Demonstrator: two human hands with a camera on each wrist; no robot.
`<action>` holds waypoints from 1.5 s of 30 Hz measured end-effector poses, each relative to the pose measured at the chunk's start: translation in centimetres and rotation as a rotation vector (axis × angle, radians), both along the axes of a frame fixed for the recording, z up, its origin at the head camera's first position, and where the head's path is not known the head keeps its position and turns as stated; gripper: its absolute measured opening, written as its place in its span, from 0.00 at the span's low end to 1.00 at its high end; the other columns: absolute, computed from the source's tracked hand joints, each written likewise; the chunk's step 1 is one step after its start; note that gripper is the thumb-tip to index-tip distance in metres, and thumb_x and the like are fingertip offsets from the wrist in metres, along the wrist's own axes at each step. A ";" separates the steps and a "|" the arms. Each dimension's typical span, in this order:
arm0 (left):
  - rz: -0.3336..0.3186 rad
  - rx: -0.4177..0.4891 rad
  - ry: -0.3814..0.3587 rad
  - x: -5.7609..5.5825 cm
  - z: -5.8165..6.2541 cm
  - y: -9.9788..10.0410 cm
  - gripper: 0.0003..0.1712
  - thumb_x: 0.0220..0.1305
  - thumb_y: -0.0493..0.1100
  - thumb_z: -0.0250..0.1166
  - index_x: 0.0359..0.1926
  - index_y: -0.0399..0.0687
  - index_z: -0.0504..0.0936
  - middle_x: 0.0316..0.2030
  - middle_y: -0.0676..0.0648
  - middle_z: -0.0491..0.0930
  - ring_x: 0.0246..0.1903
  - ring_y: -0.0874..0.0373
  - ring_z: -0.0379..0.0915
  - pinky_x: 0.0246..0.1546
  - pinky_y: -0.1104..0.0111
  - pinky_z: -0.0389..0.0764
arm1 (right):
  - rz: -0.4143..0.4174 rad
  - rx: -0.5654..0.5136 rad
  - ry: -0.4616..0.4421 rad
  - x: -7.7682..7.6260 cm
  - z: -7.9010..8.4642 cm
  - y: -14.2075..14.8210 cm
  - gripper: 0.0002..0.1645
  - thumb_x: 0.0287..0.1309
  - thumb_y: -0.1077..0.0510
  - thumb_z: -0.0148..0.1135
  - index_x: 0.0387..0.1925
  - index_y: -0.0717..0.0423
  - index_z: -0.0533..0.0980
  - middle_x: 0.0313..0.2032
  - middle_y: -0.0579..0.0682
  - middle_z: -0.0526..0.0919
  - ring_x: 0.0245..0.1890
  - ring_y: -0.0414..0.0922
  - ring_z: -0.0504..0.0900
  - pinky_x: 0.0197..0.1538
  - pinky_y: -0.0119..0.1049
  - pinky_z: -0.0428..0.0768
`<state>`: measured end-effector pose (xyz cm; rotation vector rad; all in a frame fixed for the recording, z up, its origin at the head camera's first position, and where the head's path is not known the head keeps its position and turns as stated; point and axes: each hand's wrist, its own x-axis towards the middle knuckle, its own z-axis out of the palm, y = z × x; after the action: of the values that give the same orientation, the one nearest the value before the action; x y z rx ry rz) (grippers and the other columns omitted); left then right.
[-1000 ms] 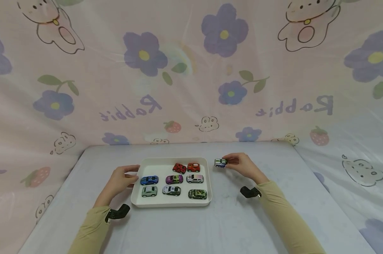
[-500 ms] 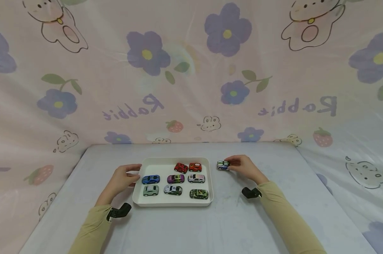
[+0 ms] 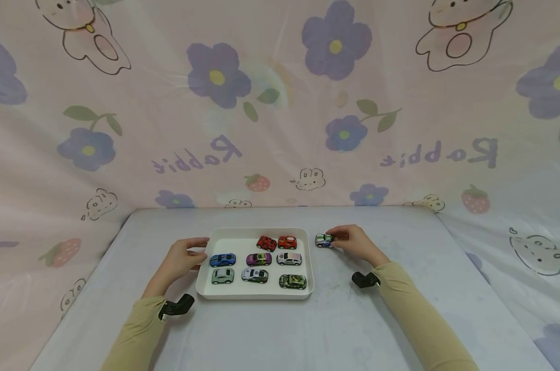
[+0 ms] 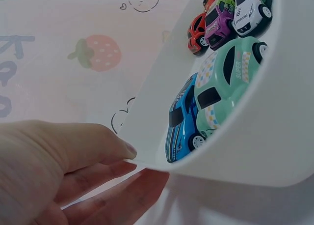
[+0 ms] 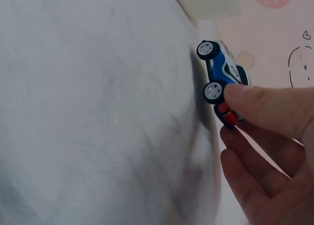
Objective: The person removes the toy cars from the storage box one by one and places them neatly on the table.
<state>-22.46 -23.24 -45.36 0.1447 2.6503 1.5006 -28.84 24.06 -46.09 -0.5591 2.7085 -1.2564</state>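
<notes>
Between my right thumb and fingers I hold a small toy car (image 5: 222, 80), blue, white and black with some red at its rear. My right hand (image 3: 354, 243) is just right of a white tray (image 3: 257, 296), at the table's far side. At the tray's left wall is my left hand (image 3: 177, 264); in the left wrist view its thumb (image 4: 110, 146) lies at the rim and the fingers are against the outside. Several toy cars stand in the tray, among them a blue car (image 3: 222, 259), a mint green car (image 3: 222, 276) and a purple car (image 3: 259, 259).
A white cloth covers the table (image 3: 270, 335). Behind it hangs a curtain (image 3: 280, 118) printed with flowers and rabbits. Two red cars (image 3: 266, 243) fill the tray's far right part, and a camouflage car (image 3: 292, 281) its near right corner.
My right hand with the toy car has shifted only slightly and stays right of the tray. The left hand keeps its place at the tray's left side. The head view has drifted a little.
</notes>
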 end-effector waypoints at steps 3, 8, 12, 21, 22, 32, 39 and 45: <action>0.003 0.001 0.000 0.0 0.0 0.0 0.28 0.61 0.29 0.62 0.63 0.32 0.69 0.57 0.30 0.71 0.45 0.42 0.79 0.31 0.62 0.84 | 0.004 -0.004 0.002 -0.1 0.0 0.0 0.19 0.54 0.69 0.66 0.50 0.64 0.79 0.50 0.61 0.80 0.50 0.56 0.79 0.55 0.49 0.75; 0.005 0.005 -0.007 0.0 -0.1 0.0 0.28 0.61 0.29 0.62 0.63 0.32 0.69 0.57 0.30 0.71 0.45 0.42 0.79 0.32 0.62 0.84 | 0.005 0.019 0.009 -0.3 -0.5 0.1 0.19 0.54 0.68 0.67 0.50 0.63 0.80 0.49 0.59 0.81 0.48 0.54 0.80 0.54 0.48 0.76; 0.010 0.009 -0.015 0.1 -0.1 0.0 0.28 0.61 0.29 0.62 0.63 0.32 0.69 0.57 0.30 0.71 0.44 0.43 0.79 0.32 0.62 0.84 | 0.014 0.032 0.017 -0.6 -1.1 0.3 0.20 0.54 0.67 0.67 0.50 0.63 0.79 0.48 0.58 0.82 0.47 0.52 0.80 0.53 0.47 0.77; 0.016 -0.001 -0.011 0.0 0.1 0.1 0.28 0.61 0.30 0.62 0.63 0.33 0.69 0.57 0.30 0.71 0.44 0.43 0.79 0.31 0.62 0.84 | 0.042 -0.003 0.022 -0.5 -0.9 0.2 0.20 0.55 0.68 0.66 0.51 0.65 0.78 0.47 0.58 0.82 0.46 0.52 0.80 0.52 0.47 0.77; 0.017 -0.001 -0.012 0.0 0.1 0.1 0.28 0.61 0.30 0.62 0.63 0.33 0.69 0.57 0.31 0.71 0.44 0.43 0.79 0.31 0.62 0.84 | 0.042 -0.004 0.019 -0.5 -0.9 0.2 0.20 0.55 0.68 0.66 0.51 0.65 0.78 0.47 0.58 0.82 0.47 0.51 0.80 0.52 0.47 0.77; 0.025 0.003 -0.010 0.1 0.1 0.2 0.28 0.61 0.30 0.62 0.63 0.33 0.70 0.57 0.31 0.71 0.44 0.43 0.79 0.31 0.63 0.84 | 0.053 0.001 0.021 -0.5 -0.9 0.2 0.19 0.56 0.68 0.65 0.51 0.64 0.78 0.48 0.58 0.81 0.48 0.52 0.79 0.54 0.49 0.75; 0.026 0.002 -0.012 0.0 -0.1 0.1 0.29 0.61 0.30 0.63 0.63 0.34 0.70 0.57 0.32 0.72 0.45 0.44 0.79 0.31 0.63 0.84 | 0.045 0.014 0.018 -0.6 -1.0 0.2 0.19 0.56 0.68 0.64 0.51 0.63 0.78 0.48 0.57 0.81 0.49 0.52 0.78 0.54 0.49 0.75; 0.023 -0.001 -0.006 0.0 -0.2 0.1 0.28 0.61 0.30 0.63 0.63 0.33 0.70 0.57 0.31 0.72 0.45 0.43 0.79 0.32 0.63 0.84 | 0.054 0.019 0.027 -0.6 -0.7 0.3 0.21 0.57 0.68 0.64 0.54 0.65 0.76 0.50 0.59 0.80 0.51 0.54 0.78 0.55 0.49 0.74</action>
<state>-22.50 -23.13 -45.53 0.1107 2.6573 1.5036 -29.49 24.34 -46.78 -0.6472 2.7048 -1.2182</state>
